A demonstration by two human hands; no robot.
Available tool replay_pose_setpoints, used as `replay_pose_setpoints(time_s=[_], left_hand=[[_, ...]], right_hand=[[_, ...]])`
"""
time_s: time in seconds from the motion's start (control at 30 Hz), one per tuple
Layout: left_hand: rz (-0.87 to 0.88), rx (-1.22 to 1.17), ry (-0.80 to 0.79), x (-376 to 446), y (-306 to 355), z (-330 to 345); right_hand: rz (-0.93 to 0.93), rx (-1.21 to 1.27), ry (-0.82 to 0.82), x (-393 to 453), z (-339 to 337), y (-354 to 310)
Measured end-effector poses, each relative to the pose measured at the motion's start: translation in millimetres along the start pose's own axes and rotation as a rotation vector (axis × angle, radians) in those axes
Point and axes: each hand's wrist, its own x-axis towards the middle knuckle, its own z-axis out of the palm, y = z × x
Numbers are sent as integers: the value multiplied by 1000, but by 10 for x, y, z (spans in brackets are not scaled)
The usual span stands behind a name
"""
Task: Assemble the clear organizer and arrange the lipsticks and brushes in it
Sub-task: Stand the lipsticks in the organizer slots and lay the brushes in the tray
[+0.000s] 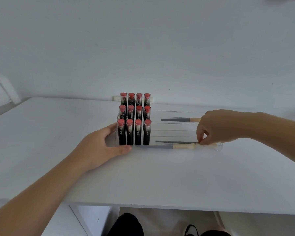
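Arms: both mine are bare from wrist to elbow, no sleeves in sight.
Left hand (100,147): no ring, no watch, no glove.
Right hand (216,128): likewise unadorned, wrist bare.
Legs: dark trousers (126,225) (seen under the tabletop edge).
Footwear: a black shoe (192,229) with a white marking, only partly in view.
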Motion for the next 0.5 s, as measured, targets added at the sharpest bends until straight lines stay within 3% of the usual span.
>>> replay_pose_setpoints(time_s=[0.37,0.5], left_hand=[[2,10,7,1,5,7],[-7,14,9,4,1,6]], right_hand=[[-7,21,32,-81,-28,-38],[-17,291,42,-65,-73,-134]])
